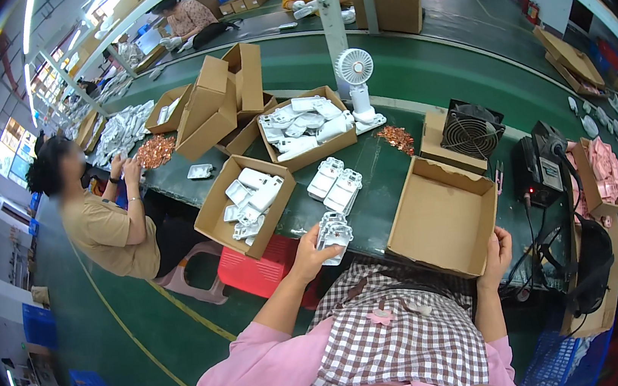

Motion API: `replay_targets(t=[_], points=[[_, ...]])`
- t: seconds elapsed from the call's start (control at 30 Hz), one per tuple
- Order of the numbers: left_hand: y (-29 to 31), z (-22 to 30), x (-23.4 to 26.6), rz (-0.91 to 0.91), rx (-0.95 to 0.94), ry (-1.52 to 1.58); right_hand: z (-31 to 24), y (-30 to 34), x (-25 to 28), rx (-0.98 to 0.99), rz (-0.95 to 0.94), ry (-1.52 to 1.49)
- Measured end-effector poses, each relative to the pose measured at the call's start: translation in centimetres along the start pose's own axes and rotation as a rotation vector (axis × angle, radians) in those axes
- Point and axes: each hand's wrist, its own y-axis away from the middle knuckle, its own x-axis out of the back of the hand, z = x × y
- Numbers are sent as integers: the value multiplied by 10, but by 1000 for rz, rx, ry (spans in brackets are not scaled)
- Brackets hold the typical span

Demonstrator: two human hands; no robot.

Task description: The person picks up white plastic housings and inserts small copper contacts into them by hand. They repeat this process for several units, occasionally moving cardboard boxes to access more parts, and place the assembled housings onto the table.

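My left hand is closed around a couple of white plastic housings at the table's near edge. Just beyond it, more white housings lie grouped on the green tabletop. A shallow open cardboard box tilts at the table edge in front of me, with its brown bottom showing. My right hand grips this box at its near right corner; some fingers are hidden behind the wall. To the left, another cardboard box holds several loose white housings.
Behind stand a full box of white parts, a white desk fan and a pile of small copper-coloured pieces. A black fan and a black cabled device sit at right. A co-worker sits at left, beside a red stool.
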Motion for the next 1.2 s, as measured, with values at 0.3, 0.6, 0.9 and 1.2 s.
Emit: replay_targets(t=[0.3,0.6,0.9,1.2], points=[[4,1,10,-12,3,90,7,0,-1,48,-2,18],[9,9,21,44,-80,18,12,-2,-2,77,-4,54],[2,3,50,93,-165,-36,16,-5,1,118,-15,9],[-8,-7,56,68,-124,267,18,-4,1,107,-16,27]])
